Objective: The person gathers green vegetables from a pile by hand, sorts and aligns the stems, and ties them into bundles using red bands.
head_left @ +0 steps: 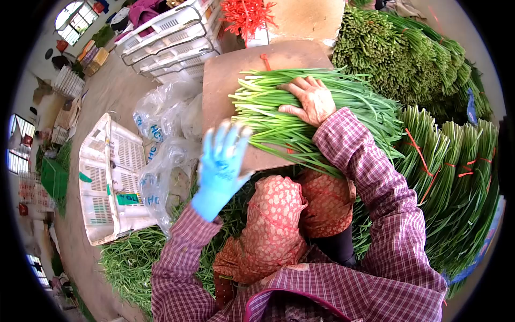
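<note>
A loose pile of garlic chives (257,115) lies across a brown board (225,70), pale cut ends to the left and green leaves to the right. My bare right hand (310,100) rests flat on top of the pile with its fingers apart. In a blue glove, my left hand (222,158) is raised near the board's lower left corner, fingers spread and slightly blurred, holding nothing. A red tie (265,61) sticks out above the chives, and its other end shows below them; its middle is hidden under the pile.
Bundled greens (402,59) are stacked at upper right, with red-tied bundles (461,155) below. A white crate (96,182) and clear plastic bags (171,155) stand at left. Stacked crates (171,43) and red ties (244,16) are behind. Loose greens (134,263) cover the floor.
</note>
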Demonstrator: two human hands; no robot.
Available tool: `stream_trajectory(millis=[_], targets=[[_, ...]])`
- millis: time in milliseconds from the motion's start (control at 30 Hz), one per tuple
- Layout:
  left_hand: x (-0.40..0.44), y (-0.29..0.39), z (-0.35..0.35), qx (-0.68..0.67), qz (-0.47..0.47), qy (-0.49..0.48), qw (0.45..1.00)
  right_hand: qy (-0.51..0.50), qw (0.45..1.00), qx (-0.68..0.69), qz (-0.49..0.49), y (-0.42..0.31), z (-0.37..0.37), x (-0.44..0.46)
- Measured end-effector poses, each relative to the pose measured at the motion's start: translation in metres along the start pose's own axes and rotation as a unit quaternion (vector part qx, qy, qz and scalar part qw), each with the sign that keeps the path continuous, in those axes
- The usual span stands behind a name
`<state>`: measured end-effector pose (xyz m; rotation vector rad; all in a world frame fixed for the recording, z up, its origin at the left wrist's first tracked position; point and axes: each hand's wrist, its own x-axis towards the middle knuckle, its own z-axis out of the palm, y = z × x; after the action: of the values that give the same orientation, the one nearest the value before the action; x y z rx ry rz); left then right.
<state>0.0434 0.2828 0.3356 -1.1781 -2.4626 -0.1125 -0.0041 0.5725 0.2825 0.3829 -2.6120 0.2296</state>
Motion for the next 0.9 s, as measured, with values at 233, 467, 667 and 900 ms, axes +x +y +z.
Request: stream_trajectory(millis=[233, 467, 667, 900], targets=[[0.079, 0.002, 0.065, 0.019, 0.072, -0.091, 0.993, 0.0, 0.999, 0.018, -0.034, -0.014, -0.008, -0.006], [0.099, -0.001, 0.08, -0.029, 0.027, -0.153, 0.987, -0.069, 0.995, 0.067, 0.01, 0.017, -0.032, 0.039], [0.095, 0.002, 0.075, -0.017, 0.044, -0.126, 0.991, -0.254, 0.949, 0.048, 0.177, 0.062, 0.017, 0.093], [0.098, 0.013, 0.072, -0.008, 0.072, -0.149, 0.986, -0.344, 0.92, 0.105, 0.155, 0.067, 0.034, 0.083]])
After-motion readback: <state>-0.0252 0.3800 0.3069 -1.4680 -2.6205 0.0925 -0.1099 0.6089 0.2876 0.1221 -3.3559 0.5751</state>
